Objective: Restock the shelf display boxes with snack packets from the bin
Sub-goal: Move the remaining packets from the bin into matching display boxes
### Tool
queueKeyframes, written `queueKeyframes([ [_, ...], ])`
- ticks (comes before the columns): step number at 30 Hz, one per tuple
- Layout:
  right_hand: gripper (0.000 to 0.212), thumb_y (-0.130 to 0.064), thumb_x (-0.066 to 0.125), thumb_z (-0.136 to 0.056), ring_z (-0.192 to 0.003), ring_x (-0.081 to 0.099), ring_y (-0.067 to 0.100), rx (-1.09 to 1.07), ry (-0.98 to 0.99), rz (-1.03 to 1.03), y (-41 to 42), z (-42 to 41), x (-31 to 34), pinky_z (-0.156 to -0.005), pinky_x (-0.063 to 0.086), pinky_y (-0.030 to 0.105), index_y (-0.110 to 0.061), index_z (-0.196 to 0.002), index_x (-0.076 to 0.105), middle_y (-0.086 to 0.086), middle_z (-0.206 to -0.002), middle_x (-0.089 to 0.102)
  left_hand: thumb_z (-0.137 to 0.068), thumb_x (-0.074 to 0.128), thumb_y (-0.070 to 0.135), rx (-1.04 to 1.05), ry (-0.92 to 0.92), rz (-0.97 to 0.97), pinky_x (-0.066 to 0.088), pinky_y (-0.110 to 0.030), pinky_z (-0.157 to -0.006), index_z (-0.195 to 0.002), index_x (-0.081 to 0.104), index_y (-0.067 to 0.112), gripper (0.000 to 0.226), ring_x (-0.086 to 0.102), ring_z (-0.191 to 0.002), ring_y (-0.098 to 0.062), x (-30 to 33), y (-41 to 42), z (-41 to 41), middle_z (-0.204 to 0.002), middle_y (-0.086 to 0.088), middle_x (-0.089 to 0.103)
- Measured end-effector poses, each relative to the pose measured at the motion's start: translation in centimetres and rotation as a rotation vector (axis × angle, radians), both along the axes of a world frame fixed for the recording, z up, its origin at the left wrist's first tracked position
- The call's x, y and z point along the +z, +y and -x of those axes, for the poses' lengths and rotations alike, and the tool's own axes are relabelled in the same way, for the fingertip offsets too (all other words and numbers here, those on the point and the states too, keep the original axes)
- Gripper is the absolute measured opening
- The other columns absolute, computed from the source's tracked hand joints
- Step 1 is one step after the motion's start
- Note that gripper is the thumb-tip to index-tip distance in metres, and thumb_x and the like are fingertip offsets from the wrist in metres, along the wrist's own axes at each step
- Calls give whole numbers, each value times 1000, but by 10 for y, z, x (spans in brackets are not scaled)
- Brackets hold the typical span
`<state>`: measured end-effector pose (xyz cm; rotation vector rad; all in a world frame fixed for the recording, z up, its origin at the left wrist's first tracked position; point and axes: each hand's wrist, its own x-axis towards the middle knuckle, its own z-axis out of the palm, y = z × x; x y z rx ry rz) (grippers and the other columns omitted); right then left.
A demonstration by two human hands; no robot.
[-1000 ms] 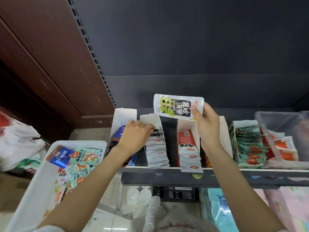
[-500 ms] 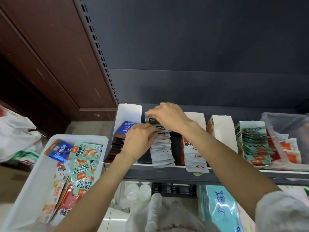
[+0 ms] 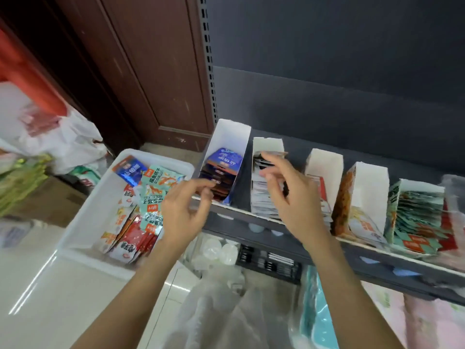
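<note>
Both hands hang in the centre of the frame with fingers loosely spread, grasping nothing. The left hand hovers at the front edge of the shelf, between the white bin of mixed snack packets at left and the leftmost display box. The right hand is in front of the second display box, its fingertips near the top packets; motion blur hides whether they touch. The shelf runs off the right edge, its last boxes blurred.
</note>
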<state>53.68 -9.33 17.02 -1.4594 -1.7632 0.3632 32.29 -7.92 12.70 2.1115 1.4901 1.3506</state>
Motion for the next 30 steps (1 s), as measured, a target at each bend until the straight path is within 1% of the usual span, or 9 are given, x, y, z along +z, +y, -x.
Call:
queueKeyframes([
  [4,32,-23,47,-96,-84,67,9,169,7,153,-28,53,-31,-66,55,25,-24,-127,53,-6,-96,72,-88,46,31,139,114,187,41,-13,-66,-90,71,11,32,54,-81,0,-22,-45,60,-88,5,68],
  [5,30,-24,47,-96,-84,67,12,207,-40,203,-33,67,-41,-66,55,30,-24,-124,55,-4,-96,72,-86,46,33,150,181,265,43,-17,-65,-89,71,13,33,55,-83,-3,-31,-53,78,-89,6,68],
  [8,27,-18,50,-96,-90,65,16,318,-179,346,-39,111,-66,-71,45,21,-20,-121,59,-1,-100,71,-85,55,29,202,307,573,45,-28,-64,-93,72,19,22,64,-85,-22,-59,-65,129,-95,1,71],
  [11,24,-15,48,-96,-99,62,20,424,-227,450,-27,160,-88,-76,45,26,-15,-115,62,1,-108,68,-88,65,19,301,313,791,51,-34,-78,-106,71,18,19,65,-95,-24,-80,-55,178,-110,-1,70],
  [15,30,-10,48,-95,-108,59,20,440,-82,667,5,232,-118,-93,48,34,-10,-123,60,6,-122,63,-88,66,26,360,320,972,45,-37,-92,-129,55,14,44,58,-111,-28,-110,-14,232,-127,-8,61],
  [17,33,-12,49,-94,-107,60,21,364,40,863,19,266,-139,-91,48,32,-8,-127,55,7,-121,62,-88,65,32,371,352,1063,43,-39,-96,-139,43,15,58,53,-118,-30,-128,8,251,-135,-10,53],
  [21,21,-15,54,-90,-81,62,15,100,225,1080,28,327,-193,-60,43,22,-8,-109,50,-1,-92,60,-88,60,45,298,428,1120,40,-45,-103,-147,27,15,73,45,-127,-34,-163,36,272,-143,-14,43],
  [27,35,-24,68,-84,-102,59,24,-515,499,1118,19,385,-229,-86,48,31,-8,-112,56,6,-109,62,-87,63,42,62,529,1167,27,-50,-111,-150,9,12,88,18,-140,-40,-202,48,294,-154,-20,13],
  [30,47,-17,66,-86,-109,54,27,-664,529,1132,22,401,-230,-93,47,37,-5,-124,41,10,-120,53,-89,60,37,3,540,1121,35,-50,-104,-148,12,12,81,26,-132,-42,-209,47,298,-147,-23,22],
])
